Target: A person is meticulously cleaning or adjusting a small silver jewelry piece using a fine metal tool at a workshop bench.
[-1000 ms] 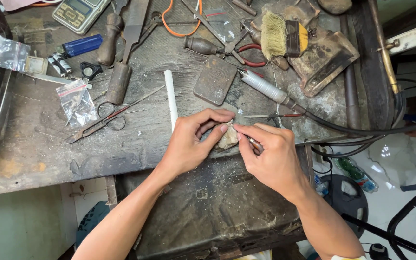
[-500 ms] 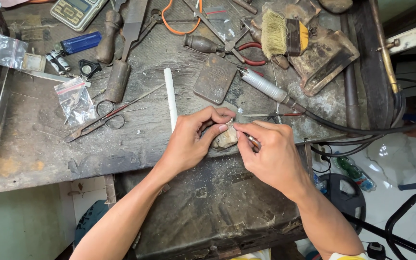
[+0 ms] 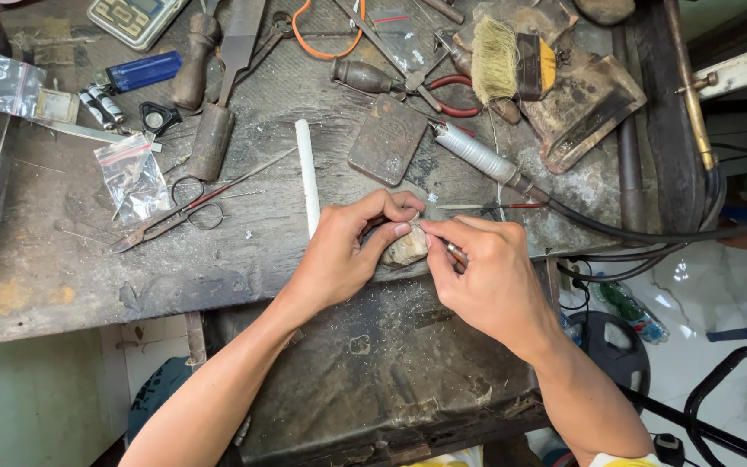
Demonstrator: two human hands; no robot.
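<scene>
Grey, scarred wood makes up the worktop (image 3: pixel 62 285), and both hands meet at its front edge over a small worn wooden peg (image 3: pixel 405 249) that juts out there. The left hand (image 3: pixel 347 251) has thumb and forefinger pinched together on a tiny ring-like piece of metal (image 3: pixel 414 218), held against the top of the peg; the right hand (image 3: pixel 486 277) is closed in a pen-style grip around a thin tool (image 3: pixel 454 252) whose tip points at that piece. To do this work well, the left pinch would best stay braced on the peg so the piece cannot roll, while the right hand makes short, light strokes with the heel of the palm steadied against the edge. The piece itself is nearly buried under the fingertips, so it is probably a ring, though its shape cannot be made out, and the tool's working end is hidden where the hands touch. Behind the hands lie a white rod (image 3: pixel 307 173), a pair of scissors (image 3: pixel 179 207), a small clear plastic bag (image 3: pixel 131 177), a flat dark metal block (image 3: pixel 388 138), a silver rotary handpiece (image 3: pixel 477 156) with its black cable running off to the right, and a bristle brush (image 3: pixel 499 56). A digital scale (image 3: pixel 131 17) is cut off at the top.
</scene>
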